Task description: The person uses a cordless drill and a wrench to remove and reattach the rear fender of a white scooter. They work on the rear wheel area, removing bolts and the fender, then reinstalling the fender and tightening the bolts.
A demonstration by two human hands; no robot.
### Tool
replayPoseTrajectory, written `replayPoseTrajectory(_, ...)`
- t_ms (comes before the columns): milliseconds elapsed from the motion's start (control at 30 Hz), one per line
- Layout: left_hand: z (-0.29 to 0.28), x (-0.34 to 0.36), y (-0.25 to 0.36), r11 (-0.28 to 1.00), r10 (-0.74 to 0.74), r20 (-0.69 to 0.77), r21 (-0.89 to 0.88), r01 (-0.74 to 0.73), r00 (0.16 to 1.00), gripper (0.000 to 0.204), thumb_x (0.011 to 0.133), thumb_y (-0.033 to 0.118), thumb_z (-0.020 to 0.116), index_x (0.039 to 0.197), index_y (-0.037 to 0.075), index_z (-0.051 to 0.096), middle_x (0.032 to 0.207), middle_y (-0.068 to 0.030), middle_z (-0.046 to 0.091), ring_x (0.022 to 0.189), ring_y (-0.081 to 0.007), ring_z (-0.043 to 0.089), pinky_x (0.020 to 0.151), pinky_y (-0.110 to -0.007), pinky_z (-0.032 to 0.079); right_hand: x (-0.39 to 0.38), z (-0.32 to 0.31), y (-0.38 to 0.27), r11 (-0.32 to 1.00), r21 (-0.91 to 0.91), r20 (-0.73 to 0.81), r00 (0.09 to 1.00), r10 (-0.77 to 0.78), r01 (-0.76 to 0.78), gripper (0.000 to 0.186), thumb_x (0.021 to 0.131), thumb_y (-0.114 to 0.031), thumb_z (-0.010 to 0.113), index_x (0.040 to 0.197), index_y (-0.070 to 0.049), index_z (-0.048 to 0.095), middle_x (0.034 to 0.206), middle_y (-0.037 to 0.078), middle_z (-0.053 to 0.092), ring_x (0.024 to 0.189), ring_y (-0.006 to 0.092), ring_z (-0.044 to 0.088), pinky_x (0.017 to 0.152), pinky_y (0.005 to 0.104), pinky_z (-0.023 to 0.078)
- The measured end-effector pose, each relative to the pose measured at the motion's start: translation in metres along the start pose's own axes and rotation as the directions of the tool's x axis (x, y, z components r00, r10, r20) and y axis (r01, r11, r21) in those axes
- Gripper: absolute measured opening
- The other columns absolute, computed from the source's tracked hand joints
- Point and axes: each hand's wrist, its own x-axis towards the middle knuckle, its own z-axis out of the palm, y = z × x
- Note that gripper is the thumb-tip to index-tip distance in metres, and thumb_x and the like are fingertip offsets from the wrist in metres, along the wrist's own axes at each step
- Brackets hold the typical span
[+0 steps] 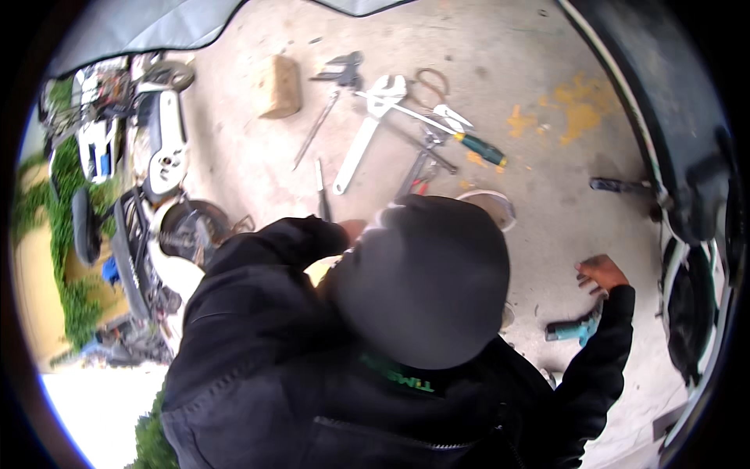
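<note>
My left hand (351,233) is mostly hidden by a dark grey rounded shape in front of my chest, beside a dark-handled tool (323,202). My right hand (600,273) has its fingers apart just above a teal power tool (569,331). A large silver adjustable wrench (361,141) lies on the concrete floor under a long screwdriver (480,148) with a green handle. Around them are red-handled pliers (420,186), white-handled scissors (449,117), a thin metal rod (312,133), a grey metal tool (344,72) and a wooden block (277,86).
Parked scooters and motorbike parts (168,137) crowd the left side, before an ivy-covered yellow wall. A dark vehicle body (687,211) borders the right, with a black handled object (617,185) beside it. A round container (500,205) is half hidden near the middle.
</note>
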Motion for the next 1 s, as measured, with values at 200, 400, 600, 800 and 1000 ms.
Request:
replayPoseTrajectory(200, -0.221, 0.028, 0.228, 0.497, 0.556, 0.165, 0.720, -0.485, 0.814, 0.028, 0.082, 0.031, 0.061, 0.102, 0.012, 0.065, 0.101, -0.0153, 0.068, 0.095, -0.0364, 0.066, 0.079, -0.046, 0.053, -0.099, 0.012, 0.016, 0.980, 0.165, -0.229, 0.971, -0.067, 0.107, 0.061, 0.083, -0.048, 0.072, 0.116, 0.003, 0.064, 0.095, 0.012, 0.069, 0.085, 0.0211, 0.070, 0.063, 0.0356, 0.059)
replayPoseTrajectory(400, -0.256, 0.032, 0.513, 0.363, 0.609, 0.511, 0.500, -0.786, 0.606, 0.037, 0.084, 0.029, 0.067, 0.114, 0.006, 0.065, 0.100, -0.0176, 0.068, 0.098, -0.0371, 0.065, 0.084, -0.044, 0.052, -0.184, 0.067, 0.104, 0.950, 0.311, -0.359, 0.930, 0.082, 0.037, 0.074, 0.080, -0.049, 0.075, 0.125, 0.006, 0.058, 0.098, 0.019, 0.068, 0.084, 0.0238, 0.069, 0.064, 0.0360, 0.059)
replayPoseTrajectory(600, -0.173, -0.038, 0.699, -0.082, 0.572, 0.804, 0.252, -0.964, 0.162, 0.035, 0.075, 0.018, 0.081, 0.104, 0.005, 0.068, 0.081, -0.0141, 0.068, 0.072, -0.0283, 0.067, 0.069, -0.038, 0.053, -0.210, 0.221, 0.196, 0.706, 0.666, -0.558, 0.789, 0.258, 0.241, 0.062, 0.084, -0.046, 0.074, 0.118, 0.005, 0.064, 0.084, 0.015, 0.071, 0.075, 0.0214, 0.070, 0.060, 0.0329, 0.058)
replayPoseTrajectory(800, -0.125, -0.148, 0.754, -0.357, 0.453, 0.887, 0.278, -0.892, 0.095, 0.030, 0.085, 0.032, 0.073, 0.099, 0.005, 0.070, 0.077, -0.0118, 0.070, 0.075, -0.0328, 0.068, 0.066, -0.043, 0.052, -0.257, 0.247, 0.144, 0.893, 0.451, -0.874, 0.206, 0.441, 0.003, 0.047, 0.088, -0.036, 0.068, 0.114, 0.003, 0.064, 0.085, 0.016, 0.071, 0.077, 0.0280, 0.070, 0.058, 0.0377, 0.055)
replayPoseTrajectory(1000, -0.095, -0.149, 0.771, -0.558, 0.649, 0.760, 0.454, -0.695, -0.024, 0.034, 0.081, 0.017, 0.068, 0.114, 0.007, 0.062, 0.094, -0.0111, 0.059, 0.083, -0.0313, 0.064, 0.063, -0.042, 0.053, -0.353, 0.206, -0.031, 0.997, 0.077, -0.968, -0.238, 0.073, -0.009, 0.036, 0.089, -0.035, 0.065, 0.107, -0.004, 0.064, 0.073, 0.006, 0.057, 0.063, 0.0200, 0.063, 0.048, 0.0314, 0.049)
